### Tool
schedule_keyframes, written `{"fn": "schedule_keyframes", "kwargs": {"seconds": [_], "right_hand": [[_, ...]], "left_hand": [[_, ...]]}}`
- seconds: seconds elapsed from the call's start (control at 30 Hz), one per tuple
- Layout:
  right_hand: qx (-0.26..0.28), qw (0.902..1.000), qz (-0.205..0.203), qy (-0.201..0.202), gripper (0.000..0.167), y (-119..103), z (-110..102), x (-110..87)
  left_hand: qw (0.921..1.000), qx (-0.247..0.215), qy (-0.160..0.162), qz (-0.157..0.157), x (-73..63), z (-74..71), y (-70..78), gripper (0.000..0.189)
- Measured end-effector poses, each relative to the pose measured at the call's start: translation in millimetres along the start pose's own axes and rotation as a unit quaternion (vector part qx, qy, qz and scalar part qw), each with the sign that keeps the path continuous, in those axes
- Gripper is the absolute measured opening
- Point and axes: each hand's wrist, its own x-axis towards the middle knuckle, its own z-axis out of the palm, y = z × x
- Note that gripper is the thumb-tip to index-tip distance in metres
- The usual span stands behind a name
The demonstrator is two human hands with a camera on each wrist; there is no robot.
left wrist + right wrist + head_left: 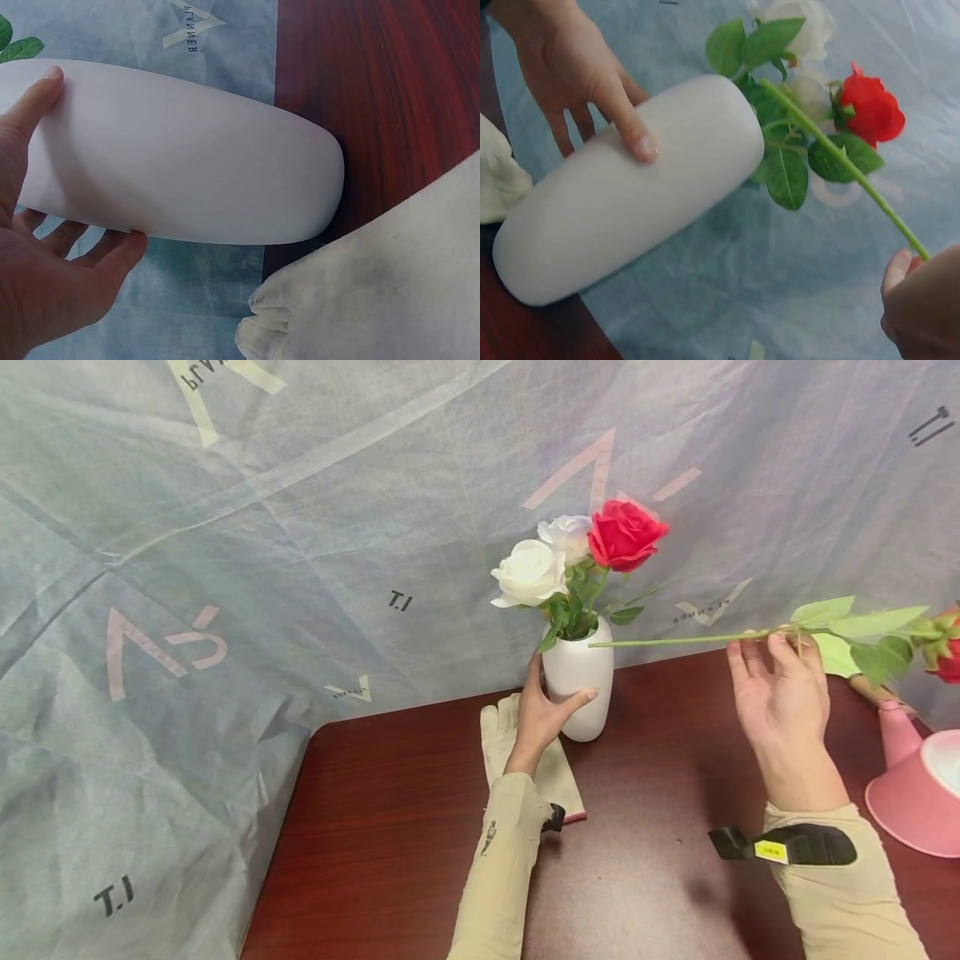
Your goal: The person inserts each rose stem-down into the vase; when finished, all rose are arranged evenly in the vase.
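My left hand [538,718] grips a white vase [579,664] by its side, thumb across the front and fingers round the back, as the left wrist view also shows. Two white roses [531,574] and a red rose [627,535] stand in the vase with green leaves. My right hand [783,706] pinches the green stem [675,642] of another red rose [949,653], held nearly level in the head view. That rose's bare stem end appears close to the vase mouth in the head and right wrist views; touching or apart, I cannot tell.
A cream work glove [561,777] lies on the dark red wooden table [375,827], beside and partly behind my left hand. At the right stands a pink watering can [918,797], cut by the frame. A printed grey-blue cloth [300,568] hangs behind the table.
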Motion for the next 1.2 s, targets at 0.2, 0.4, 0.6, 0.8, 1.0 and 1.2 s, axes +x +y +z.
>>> {"fn": "schedule_keyframes", "kwargs": {"seconds": [0.2, 0.4, 0.6, 0.8, 1.0, 1.2], "right_hand": [[-0.050, 0.9978, -0.043, 0.009, 0.015, 16, 7, -5.0], [-0.101, 0.9916, -0.080, 0.008, 0.011, 27, 16, -6.0], [-0.117, 0.9870, -0.110, 0.007, 0.012, 34, 23, -4.6], [-0.163, 0.9771, -0.137, 0.000, 0.013, 43, 25, -4.2], [-0.228, 0.9586, -0.170, -0.008, 0.012, 54, 29, -5.6], [-0.280, 0.9417, -0.187, -0.012, 0.010, 63, 32, -4.3]], "left_hand": [[0.9999, -0.014, -0.004, -0.003, -9.1, -5.5, 27.8, 0.088], [0.9998, -0.019, -0.005, -0.008, -9.8, -4.7, 27.3, 0.088], [0.9997, -0.019, -0.005, -0.012, -10.3, -4.8, 28.2, 0.088], [0.9998, -0.014, -0.005, -0.010, -9.8, -4.8, 27.8, 0.088], [0.9999, -0.012, -0.002, -0.007, -2.7, 0.2, 7.3, 0.092], [0.9996, 0.002, -0.002, -0.029, 2.3, 4.0, -11.8, 0.099]]}}
